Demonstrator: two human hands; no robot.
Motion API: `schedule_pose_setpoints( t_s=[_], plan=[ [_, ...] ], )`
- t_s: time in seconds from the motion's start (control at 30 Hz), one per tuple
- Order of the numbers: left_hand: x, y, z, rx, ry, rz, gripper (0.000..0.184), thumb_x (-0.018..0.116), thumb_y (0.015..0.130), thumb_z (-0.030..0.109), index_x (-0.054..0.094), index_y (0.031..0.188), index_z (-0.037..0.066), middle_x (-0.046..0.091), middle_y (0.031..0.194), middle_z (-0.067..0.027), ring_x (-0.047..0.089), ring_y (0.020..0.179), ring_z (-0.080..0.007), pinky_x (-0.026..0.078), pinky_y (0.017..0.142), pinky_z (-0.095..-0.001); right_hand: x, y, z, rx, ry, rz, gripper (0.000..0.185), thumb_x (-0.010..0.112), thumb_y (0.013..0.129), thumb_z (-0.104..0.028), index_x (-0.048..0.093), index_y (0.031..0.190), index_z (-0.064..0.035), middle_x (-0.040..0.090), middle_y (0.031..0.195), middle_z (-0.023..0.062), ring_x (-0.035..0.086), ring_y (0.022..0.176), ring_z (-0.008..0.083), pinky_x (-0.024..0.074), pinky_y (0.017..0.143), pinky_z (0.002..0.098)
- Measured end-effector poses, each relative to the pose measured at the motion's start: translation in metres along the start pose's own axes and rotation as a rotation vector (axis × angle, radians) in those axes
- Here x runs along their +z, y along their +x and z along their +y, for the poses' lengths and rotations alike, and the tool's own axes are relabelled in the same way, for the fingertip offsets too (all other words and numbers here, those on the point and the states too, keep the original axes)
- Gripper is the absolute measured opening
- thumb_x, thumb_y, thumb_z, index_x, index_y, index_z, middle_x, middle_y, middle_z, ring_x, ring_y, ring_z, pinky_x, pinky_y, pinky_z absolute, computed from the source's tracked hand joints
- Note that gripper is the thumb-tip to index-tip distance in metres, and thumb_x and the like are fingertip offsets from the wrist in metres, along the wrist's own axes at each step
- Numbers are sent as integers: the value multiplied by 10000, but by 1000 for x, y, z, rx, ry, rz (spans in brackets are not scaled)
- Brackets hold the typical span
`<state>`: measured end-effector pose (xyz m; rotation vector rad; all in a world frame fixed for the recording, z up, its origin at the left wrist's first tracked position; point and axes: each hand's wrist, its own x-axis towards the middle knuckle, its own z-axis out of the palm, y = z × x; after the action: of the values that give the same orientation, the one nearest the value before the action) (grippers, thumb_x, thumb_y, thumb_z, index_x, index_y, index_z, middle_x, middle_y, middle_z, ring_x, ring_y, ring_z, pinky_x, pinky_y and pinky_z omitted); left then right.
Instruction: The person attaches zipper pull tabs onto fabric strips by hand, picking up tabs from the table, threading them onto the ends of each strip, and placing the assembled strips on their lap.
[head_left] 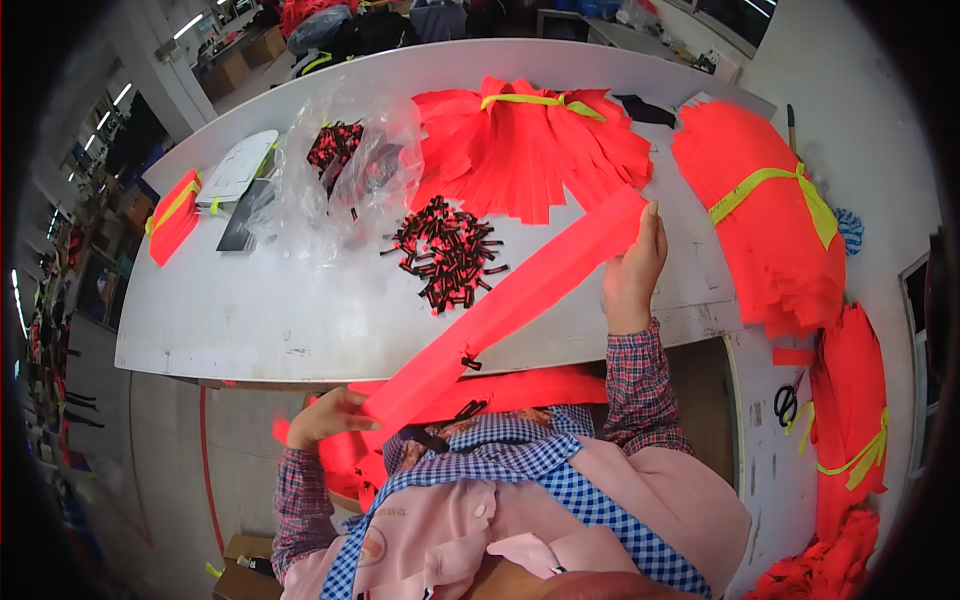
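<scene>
A long, flat strip of bright coral-red fabric (515,300) spans two bare hands, running diagonally from above the lap to above the white-topped bench (240,320). Left hand (330,418): grip closed on the strip's lower end, near the bench's front edge. Right hand (636,270): grip closed on the upper end, thumb at the edge, fingers partly hidden behind. Between them the strip runs nearly straight; a small black tab (471,363) shows at its lower long edge, though whether it is fixed there I cannot tell.

Handling, as judged from where I stand: light, thin and pliant, with slight body across the width; a free end would probably droop or twist. The smooth face may slide under a loose pinch. Breakage seems unlikely, creasing more so. The ends offer the surest hold, pinched across the width under gentle tension; the tab makes a poor handle.

Surroundings: just beyond the strip, a loose heap of small black-and-red tabs (445,255); beside it, a crumpled clear plastic bag (290,215) with similar pieces; farther back, a fanned bundle of coral-red strips (530,150) tied with a yellow band (535,100).
</scene>
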<state>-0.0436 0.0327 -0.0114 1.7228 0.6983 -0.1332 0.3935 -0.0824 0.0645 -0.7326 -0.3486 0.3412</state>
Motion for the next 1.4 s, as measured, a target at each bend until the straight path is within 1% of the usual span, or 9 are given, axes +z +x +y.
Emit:
schedule_pose_setpoints(
  t_s=[0.23, 0.3, 0.37, 0.5, 0.6, 0.73, 0.83, 1.0, 1.4],
  plan=[
    [-62, -118, -44, -302, -109, 581, 172, 767, 749, 159, 689, 811, 18, 615, 649, 2, 557, 598, -81, 422, 537, -250, -11, -15, 41, 110, -54, -55, 280, 518, 979, -331, 541, 951, -53, 593, 890, 19, 568, 782, 91, 487, 676, 265],
    [-81, -167, -76, -186, -239, 823, 195, 738, 771, 151, 673, 896, 17, 651, 744, -32, 606, 662, -111, 469, 584, -249, -21, -22, 65, 181, -98, -126, 284, 508, 984, -322, 555, 980, -42, 614, 915, 28, 590, 797, 103, 507, 686, 293],
    [-80, -191, -61, 212, -499, 1195, 261, 713, 811, 152, 634, 1026, 27, 662, 903, -70, 633, 783, -131, 520, 687, -258, -12, -45, 86, 313, -126, -198, 273, 510, 982, -326, 551, 971, -56, 606, 897, 30, 583, 765, 93, 508, 653, 292],
    [-109, -257, -19, 761, -574, 1726, 310, 651, 888, 144, 571, 1155, 8, 639, 1079, -100, 643, 934, -185, 537, 835, -322, 5, -116, 121, 639, -396, -857, 260, 562, 956, -309, 538, 943, -51, 562, 801, 15, 559, 693, 98, 479, 613, 259],
    [-104, -262, 36, 767, -286, 1872, 271, 613, 898, 98, 587, 1144, -11, 624, 1137, -129, 619, 1024, -203, 519, 865, -347, 29, -150, 113, 431, -573, -1220, 263, 603, 932, -251, 548, 1048, -21, 604, 906, 56, 594, 815, 123, 496, 708, 284],
    [-27, -141, 132, 534, 7, 1416, 197, 638, 812, -39, 661, 1006, -15, 672, 935, -82, 642, 812, -137, 527, 733, -269, 77, -157, 64, 257, -441, -1234, 287, 623, 919, -216, 553, 1094, 0, 624, 982, 83, 593, 864, 129, 488, 726, 290],
    [18, -54, 166, 385, 175, 896, 310, 706, 786, -17, 659, 1093, -2, 678, 956, -49, 633, 818, -105, 526, 730, -255, 88, -156, 54, 164, -331, -1149, 270, 635, 911, -205, 589, 1049, 22, 640, 910, 78, 597, 788, 105, 483, 662, 263],
    [50, 12, 141, 476, -199, 569, 376, 699, 813, 4, 617, 1180, -11, 682, 976, -71, 619, 908, -106, 507, 814, -257, 70, -139, 39, 225, -463, -1096, 191, 622, 918, -160, 630, 946, 29, 638, 795, 47, 576, 702, 74, 468, 613, 231],
    [67, 25, 139, 543, 113, 823, 134, 650, 860, 19, 680, 984, -19, 629, 770, -59, 575, 709, -103, 437, 627, -230, 55, -134, 44, -70, -471, -1197, 143, 553, 926, -110, 574, 869, 19, 550, 721, 96, 522, 617, 152, 439, 565, 293]
  ],
)
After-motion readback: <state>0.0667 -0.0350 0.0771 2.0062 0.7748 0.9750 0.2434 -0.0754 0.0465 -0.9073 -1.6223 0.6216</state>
